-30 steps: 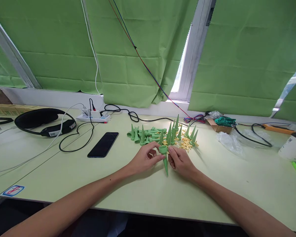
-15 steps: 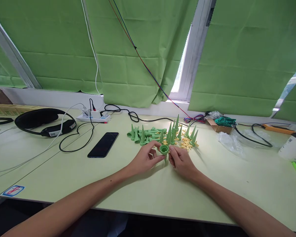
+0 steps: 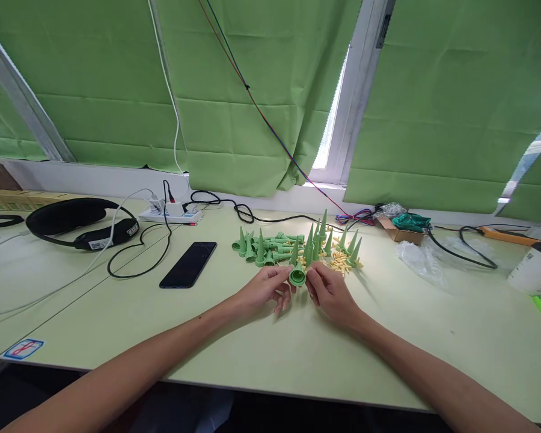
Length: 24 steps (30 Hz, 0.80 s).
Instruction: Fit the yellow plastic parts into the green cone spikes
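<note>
A green hollow plastic piece (image 3: 297,276) is held between my two hands, its round open end facing me. My left hand (image 3: 270,288) pinches its left side with thumb and finger, the other fingers curled below. On the right side, my right hand (image 3: 328,290) has its fingers closed at the piece's edge; its fingertips are partly hidden. Just beyond lie green cone-shaped pieces (image 3: 260,248), some upright and some on their sides. Small yellow pieces (image 3: 339,262) are heaped to the right of them, with several green cones among them.
A black phone (image 3: 188,264) lies left of my hands. Farther left are black headphones (image 3: 108,236) and a white power strip (image 3: 171,211) with cables. A small cardboard box (image 3: 401,231), clear plastic bag (image 3: 420,263) and white cup (image 3: 536,267) are at the right.
The held green piece has tipped and shifted slightly left and down, so its opening faces me more. My left thumb has moved up, and its lower fingers hang farther down.
</note>
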### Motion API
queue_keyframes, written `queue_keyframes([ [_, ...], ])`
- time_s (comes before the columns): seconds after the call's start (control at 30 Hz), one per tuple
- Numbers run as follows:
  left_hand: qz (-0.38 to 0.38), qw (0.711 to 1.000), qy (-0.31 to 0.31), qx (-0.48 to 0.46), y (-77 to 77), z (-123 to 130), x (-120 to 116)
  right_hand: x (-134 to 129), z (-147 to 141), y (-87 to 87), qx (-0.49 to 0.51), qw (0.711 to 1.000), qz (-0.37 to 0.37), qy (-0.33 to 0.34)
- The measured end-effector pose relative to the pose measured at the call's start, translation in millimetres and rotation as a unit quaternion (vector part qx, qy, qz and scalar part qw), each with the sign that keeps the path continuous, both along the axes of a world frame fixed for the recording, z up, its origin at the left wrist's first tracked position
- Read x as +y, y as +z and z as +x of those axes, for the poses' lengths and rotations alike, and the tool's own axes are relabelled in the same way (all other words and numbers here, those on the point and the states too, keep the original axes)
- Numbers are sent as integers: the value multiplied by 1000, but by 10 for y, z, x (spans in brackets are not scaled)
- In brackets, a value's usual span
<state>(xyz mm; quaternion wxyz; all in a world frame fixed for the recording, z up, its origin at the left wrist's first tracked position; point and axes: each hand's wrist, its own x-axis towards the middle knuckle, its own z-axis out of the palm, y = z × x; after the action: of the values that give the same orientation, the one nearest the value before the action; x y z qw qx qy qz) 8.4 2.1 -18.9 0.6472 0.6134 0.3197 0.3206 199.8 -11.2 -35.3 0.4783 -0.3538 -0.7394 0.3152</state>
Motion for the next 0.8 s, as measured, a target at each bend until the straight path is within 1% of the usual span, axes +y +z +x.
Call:
queue_keyframes([
  [0.17, -78, 995, -22, -50, 4, 2, -6, -6, 9, 5, -34, 999, 9, 17],
  [0.27, -108, 991, -25, -72, 13, -11, -15, -6, 15, 4, -45, 999, 15, 27],
  [0.53, -139, 983, -57, -105, 14, -59, -9, -13, 25, 0, -63, 997, 20, 45],
  [0.8, -146, 980, -43, -127, 27, -59, -19, -26, 23, 6, -63, 996, 6, 58],
])
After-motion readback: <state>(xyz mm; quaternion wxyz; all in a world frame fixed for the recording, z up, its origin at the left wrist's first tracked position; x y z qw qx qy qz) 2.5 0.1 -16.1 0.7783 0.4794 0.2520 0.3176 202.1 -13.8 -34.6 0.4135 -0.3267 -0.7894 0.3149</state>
